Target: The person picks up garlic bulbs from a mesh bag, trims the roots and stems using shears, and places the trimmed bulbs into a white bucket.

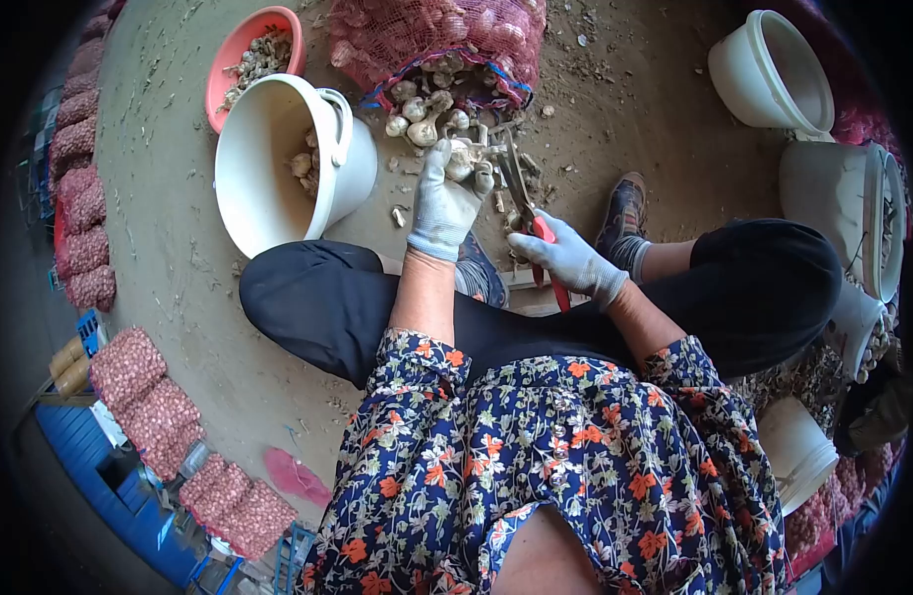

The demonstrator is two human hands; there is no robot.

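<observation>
A seated worker in a floral blouse trims garlic on a dusty earthen floor. The left hand [444,206], in a knitted grey glove, is closed around a papery white garlic bulb [462,159], pinched at its fingertips. The right hand [572,260], gloved alike, grips the red handles of a pair of shears [519,183]. Their dark metal blades appear slightly parted, just to the right of the bulb.

By the look of it, the step in hand is the cut at the bulb's stalk or root. A clean cut would call for steadying the bulb, seating the stub between the blades and squeezing the handles shut clear of the left fingertips.

Just beyond the left hand, knobbly bulbs spill from an opened red mesh sack [436,40]. To that hand's left a smooth white plastic bucket [258,188] lies tipped, with a few bulbs inside. Past it sits a pink basin [218,79] of scraps.
</observation>
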